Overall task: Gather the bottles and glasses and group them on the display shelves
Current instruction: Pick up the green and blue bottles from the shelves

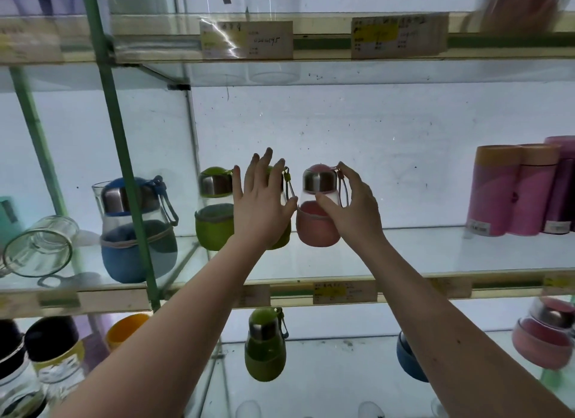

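The right hand (351,206) grasps the pink bottle (317,228) at its neck. The thumb presses the clear glass just under the steel cap (320,181), and the fingers curl round the far side by the carry loop. The bottle is upright towards the back of the middle shelf (435,252); whether its base rests on the glass I cannot tell.

The left hand (261,200) is released, with fingers straight and spread and the palm turned to a green bottle (282,235). The hand covers nearly all of that bottle, so only the edge of its sleeve and the clip by the fingertips show. The thumb tip lies just beside the pink bottle's shoulder. The green and pink bottles are side by side, touching or very nearly so.

A second green bottle (213,212) stands upright on the same shelf, just beside the left hand's little finger. Further left, beyond the green post (126,168), a blue bottle (121,256) stands on the neighbouring shelf, and a clear jar (37,246) lies on its side there. At the far right of the middle shelf, well apart from both hands, pink flasks (497,190) stand close together. On the shelf below, a third green bottle (264,346) shows between the two forearms.
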### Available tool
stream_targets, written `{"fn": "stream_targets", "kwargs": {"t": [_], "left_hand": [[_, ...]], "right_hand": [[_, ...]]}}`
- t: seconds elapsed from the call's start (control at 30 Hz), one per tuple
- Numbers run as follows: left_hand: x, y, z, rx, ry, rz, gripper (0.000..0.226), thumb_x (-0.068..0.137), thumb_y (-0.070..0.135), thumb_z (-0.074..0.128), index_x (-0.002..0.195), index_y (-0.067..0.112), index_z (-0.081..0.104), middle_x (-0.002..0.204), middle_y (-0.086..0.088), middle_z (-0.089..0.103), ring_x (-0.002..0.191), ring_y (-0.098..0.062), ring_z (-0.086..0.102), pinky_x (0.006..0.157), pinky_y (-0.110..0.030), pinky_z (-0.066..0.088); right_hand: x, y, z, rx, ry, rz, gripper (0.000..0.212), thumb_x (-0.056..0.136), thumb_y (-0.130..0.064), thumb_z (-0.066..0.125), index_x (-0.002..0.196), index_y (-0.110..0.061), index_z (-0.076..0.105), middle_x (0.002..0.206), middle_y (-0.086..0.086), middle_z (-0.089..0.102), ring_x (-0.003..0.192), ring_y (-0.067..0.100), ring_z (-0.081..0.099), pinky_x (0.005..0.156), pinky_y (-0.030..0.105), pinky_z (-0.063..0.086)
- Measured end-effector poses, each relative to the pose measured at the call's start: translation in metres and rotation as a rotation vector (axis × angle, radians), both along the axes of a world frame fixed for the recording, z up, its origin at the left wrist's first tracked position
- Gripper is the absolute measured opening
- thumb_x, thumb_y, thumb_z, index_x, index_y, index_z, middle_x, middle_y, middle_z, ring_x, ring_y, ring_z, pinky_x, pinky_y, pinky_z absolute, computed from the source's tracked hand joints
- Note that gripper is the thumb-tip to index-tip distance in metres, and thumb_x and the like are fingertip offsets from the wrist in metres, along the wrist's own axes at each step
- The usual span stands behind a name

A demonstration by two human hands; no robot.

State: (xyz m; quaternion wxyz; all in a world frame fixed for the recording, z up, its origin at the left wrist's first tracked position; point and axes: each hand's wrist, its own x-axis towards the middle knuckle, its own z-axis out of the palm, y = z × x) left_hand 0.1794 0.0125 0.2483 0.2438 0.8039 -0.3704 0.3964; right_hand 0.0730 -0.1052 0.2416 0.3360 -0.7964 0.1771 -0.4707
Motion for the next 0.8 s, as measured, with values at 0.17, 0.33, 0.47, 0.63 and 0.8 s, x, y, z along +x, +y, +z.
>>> {"fn": "stream_targets", "kwargs": {"t": [0.17,0.33,0.47,0.63,0.8], "left_hand": [[-0.041,0.006,-0.002,-0.166,0.177,-0.146,0.044,0.088,0.034,0.058,0.128,0.015,0.050,0.137,-0.005,0.047,0.128,-0.026,0.038,0.105,-0.038,0.026],[-0.094,0.015,-0.017,-0.202,0.225,-0.158,0.038,0.088,0.033,0.057,0.120,0.013,0.055,0.132,-0.010,0.048,0.123,-0.028,0.040,0.098,-0.038,0.032],[-0.131,0.022,-0.032,-0.166,0.269,-0.146,0.044,0.085,0.043,0.050,0.117,0.012,0.056,0.128,-0.010,0.050,0.120,-0.028,0.042,0.094,-0.039,0.035],[-0.176,0.034,-0.055,-0.210,0.274,-0.161,0.039,0.083,0.037,0.053,0.112,0.012,0.058,0.125,-0.010,0.051,0.117,-0.028,0.044,0.093,-0.037,0.035],[-0.212,0.044,-0.078,-0.244,0.397,-0.167,0.041,0.081,0.038,0.052,0.113,0.012,0.058,0.124,-0.009,0.050,0.115,-0.027,0.043,0.091,-0.030,0.030]], "right_hand": [[-0.034,0.012,-0.008,0.073,-0.087,0.113,0.058,0.087,-0.031,0.063,0.139,-0.036,0.037,0.136,-0.001,0.049,0.124,0.015,0.045,0.090,0.024,0.036],[-0.075,0.024,-0.021,0.119,-0.092,0.168,0.053,0.089,-0.031,0.062,0.138,-0.032,0.041,0.134,-0.002,0.052,0.121,0.013,0.048,0.090,0.022,0.037],[-0.111,0.036,-0.034,0.150,-0.070,0.199,0.051,0.089,-0.031,0.062,0.136,-0.030,0.043,0.132,-0.002,0.053,0.119,0.013,0.049,0.091,0.022,0.036],[-0.149,0.048,-0.052,0.230,-0.058,0.252,0.048,0.090,-0.031,0.060,0.135,-0.033,0.043,0.131,-0.004,0.052,0.119,0.012,0.047,0.093,0.025,0.039],[-0.177,0.056,-0.078,0.244,-0.043,0.234,0.046,0.090,-0.030,0.061,0.133,-0.032,0.045,0.132,-0.004,0.054,0.120,0.011,0.048,0.091,0.020,0.034]]}}
